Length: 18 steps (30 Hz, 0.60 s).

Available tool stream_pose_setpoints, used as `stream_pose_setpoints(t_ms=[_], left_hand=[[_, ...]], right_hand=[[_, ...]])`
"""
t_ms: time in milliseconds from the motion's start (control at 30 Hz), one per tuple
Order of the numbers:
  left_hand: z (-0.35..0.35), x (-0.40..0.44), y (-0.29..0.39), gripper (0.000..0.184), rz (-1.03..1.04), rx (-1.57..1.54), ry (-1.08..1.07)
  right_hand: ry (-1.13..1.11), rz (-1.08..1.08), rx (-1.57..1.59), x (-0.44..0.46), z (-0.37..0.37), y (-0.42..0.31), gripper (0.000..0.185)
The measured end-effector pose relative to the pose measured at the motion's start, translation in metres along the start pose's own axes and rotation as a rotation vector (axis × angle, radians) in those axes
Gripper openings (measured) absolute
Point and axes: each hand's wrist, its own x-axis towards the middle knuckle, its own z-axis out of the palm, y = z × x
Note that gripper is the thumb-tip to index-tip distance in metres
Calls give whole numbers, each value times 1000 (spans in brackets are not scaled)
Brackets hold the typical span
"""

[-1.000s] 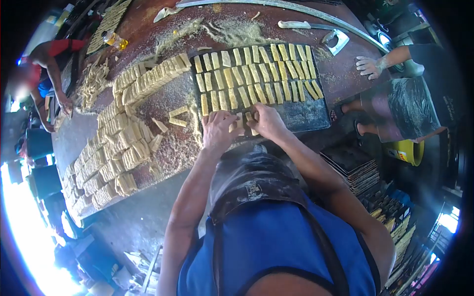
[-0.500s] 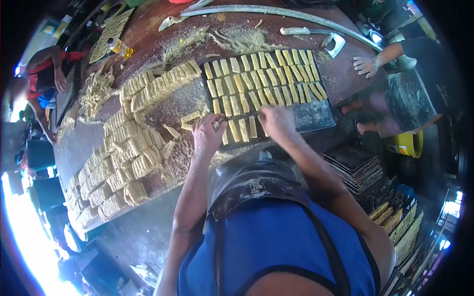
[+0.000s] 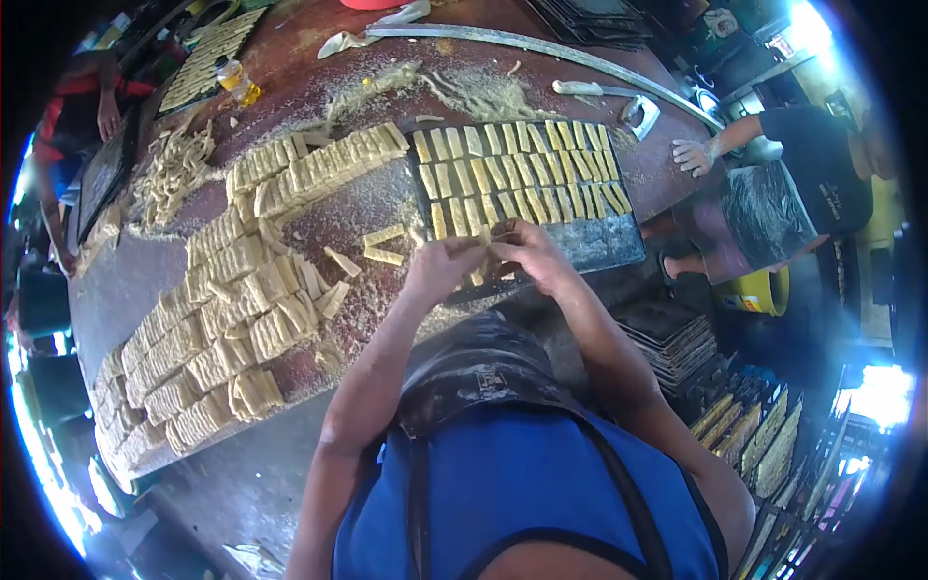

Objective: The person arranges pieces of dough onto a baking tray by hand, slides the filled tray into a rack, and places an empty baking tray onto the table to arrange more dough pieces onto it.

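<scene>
Head view: the left hand [image 3: 445, 265] and right hand [image 3: 535, 255], earlier apart, are brought together over the near side of the tray [image 3: 594, 242], a strip [image 3: 485, 234] seemingly pinched by each grip, so one piece is apparently jointly handled.

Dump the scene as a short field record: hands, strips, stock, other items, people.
left hand: over the near side of the tray, fingertips close to the other hand's; grip unclear
right hand: over the same near side; grip unclear
strips on tray: three full rows, plus a nearer row partly hidden by the hands
stock: stacked strips left of the tray, loose strips between
other items: bottle, white-handled tool
people: co-worker at right, another's hand at far left
</scene>
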Motion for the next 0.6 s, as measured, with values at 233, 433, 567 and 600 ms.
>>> stream_pose_setpoints(t_ms=[233,433,567,600], left_hand=[[26,10,-19,33,34,-11,80],[28,0,-27,34,-133,-193,423],[31,-14,-36,23,-47,-149,515],[29,-13,-39,20,-21,57,525]], right_hand=[[-134,53,-45,10,-20,7,20],[55,-245,-739,17,-22,9,29],[-69,-234,-854,25,-20,27,29],[-57,-239,-852,22,-26,15,29]])
